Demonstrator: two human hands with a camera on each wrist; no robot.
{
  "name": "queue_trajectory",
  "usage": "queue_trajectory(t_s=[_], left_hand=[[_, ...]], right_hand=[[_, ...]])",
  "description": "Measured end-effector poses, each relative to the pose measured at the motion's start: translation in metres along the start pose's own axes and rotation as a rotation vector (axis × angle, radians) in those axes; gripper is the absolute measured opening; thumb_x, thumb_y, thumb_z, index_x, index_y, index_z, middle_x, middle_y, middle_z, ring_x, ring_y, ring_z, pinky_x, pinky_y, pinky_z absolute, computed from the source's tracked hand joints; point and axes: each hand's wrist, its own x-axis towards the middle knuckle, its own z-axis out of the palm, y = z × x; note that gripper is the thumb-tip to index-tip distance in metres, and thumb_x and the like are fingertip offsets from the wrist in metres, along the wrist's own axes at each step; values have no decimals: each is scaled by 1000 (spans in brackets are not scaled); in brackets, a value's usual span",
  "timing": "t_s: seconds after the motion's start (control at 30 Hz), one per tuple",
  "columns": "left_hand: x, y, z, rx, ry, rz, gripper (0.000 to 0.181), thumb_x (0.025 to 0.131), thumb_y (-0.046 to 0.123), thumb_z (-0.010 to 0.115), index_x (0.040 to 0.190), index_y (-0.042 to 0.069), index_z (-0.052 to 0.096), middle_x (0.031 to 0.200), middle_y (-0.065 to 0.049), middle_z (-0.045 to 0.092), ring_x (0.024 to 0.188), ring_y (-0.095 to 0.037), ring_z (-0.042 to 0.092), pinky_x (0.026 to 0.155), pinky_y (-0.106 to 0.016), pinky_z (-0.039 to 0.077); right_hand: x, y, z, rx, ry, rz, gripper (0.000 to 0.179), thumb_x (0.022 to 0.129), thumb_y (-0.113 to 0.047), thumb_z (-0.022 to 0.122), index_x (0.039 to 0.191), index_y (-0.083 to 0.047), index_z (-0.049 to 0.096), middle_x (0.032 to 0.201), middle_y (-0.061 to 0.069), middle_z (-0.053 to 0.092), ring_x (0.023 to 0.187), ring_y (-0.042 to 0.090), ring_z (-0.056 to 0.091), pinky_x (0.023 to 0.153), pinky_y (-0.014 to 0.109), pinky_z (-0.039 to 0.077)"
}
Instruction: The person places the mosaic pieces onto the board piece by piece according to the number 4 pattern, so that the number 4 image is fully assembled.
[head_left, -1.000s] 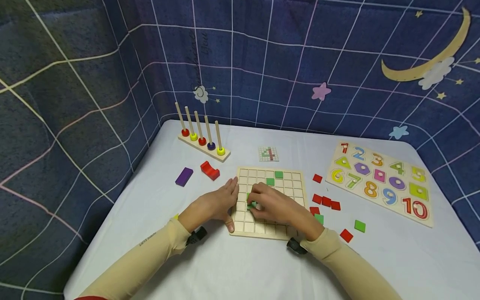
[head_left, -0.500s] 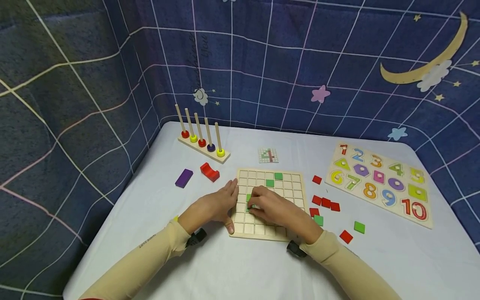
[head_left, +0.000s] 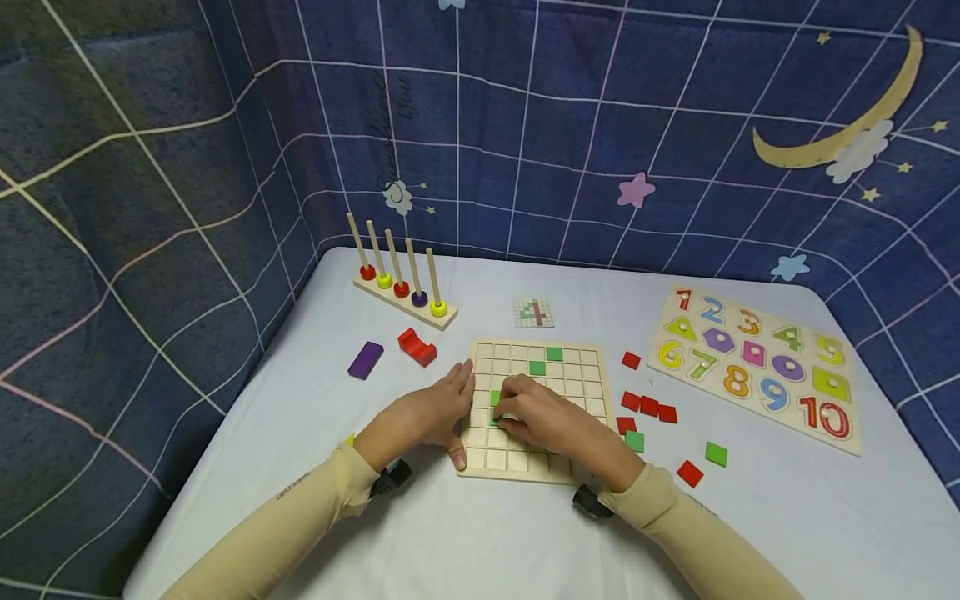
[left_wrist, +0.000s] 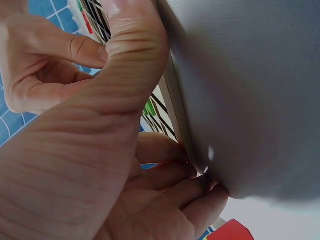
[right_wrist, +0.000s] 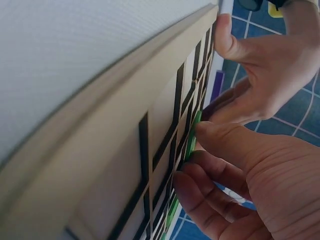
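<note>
A pale wooden grid board [head_left: 497, 458] lies on the white-covered table. My left hand [head_left: 437, 412] rests along its left edge, thumb near the lower corner and fingers extended up the side. Over the board's left part, my right hand [head_left: 553, 418] pinches a green square tile [right_wrist: 193, 136] between thumb and fingers, down at a cell. Just above it in the head view, another green tile [head_left: 495, 397] is partly covered by the fingers. Farther up the grid sit two more green tiles, an upper one [head_left: 554, 354] and a lower one [head_left: 537, 367].
Red tiles [head_left: 649, 406] and a few green tiles [head_left: 716, 453] lie scattered right of the board. A number puzzle [head_left: 757, 367] is beyond them. Behind the board lies a small pattern card [head_left: 533, 312]. Left are a peg stand [head_left: 405, 302], a red block [head_left: 417, 347] and a purple block [head_left: 366, 360].
My right hand has lowered the green tile, tilted a second ago, onto its cell below the other green tile. My left hand stays at the board's edge; the head view shifts slightly.
</note>
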Motion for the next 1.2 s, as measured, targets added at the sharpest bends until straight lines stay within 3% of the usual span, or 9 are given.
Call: queue_trajectory(t_s=[0.2,0.37,0.67,0.97,1.2], left_hand=[[0,0,-1,2,-1,-4,137,70,52,94,165,-13,20,178,-31,6,169,-40,11,136,-45,25],[0,-1,0,16,4,2,138,69,52,95,165,-13,20,178,-31,6,169,-41,11,136,-46,25],[1,-2,2,11,7,-4,138,69,50,95,166,-13,19,178,-31,6,169,-40,11,136,-45,24],[0,-2,0,22,13,1,138,69,50,94,165,-13,19,178,-31,8,168,-41,13,136,-45,24],[-1,0,0,13,13,14,136,70,50,94,165,-15,19,177,-32,8,168,-42,13,136,-46,25]], right_hand=[[-1,-2,-1,-48,-12,-11,9,97,-10,80,104,-7,82,104,5,68,94,15,60,85,26,59],[-4,-1,-8,-29,-28,8,14,97,-12,80,110,-8,81,114,7,70,103,19,65,91,30,62],[-18,8,-21,-5,14,-8,14,94,-6,82,107,-9,80,111,5,69,100,17,66,87,30,62],[-39,18,-30,-14,47,11,13,92,-4,82,105,-7,80,108,5,71,99,19,68,86,32,63],[-69,29,-43,-8,46,59,16,91,-2,83,105,-7,79,110,6,71,101,20,68,85,32,64]])
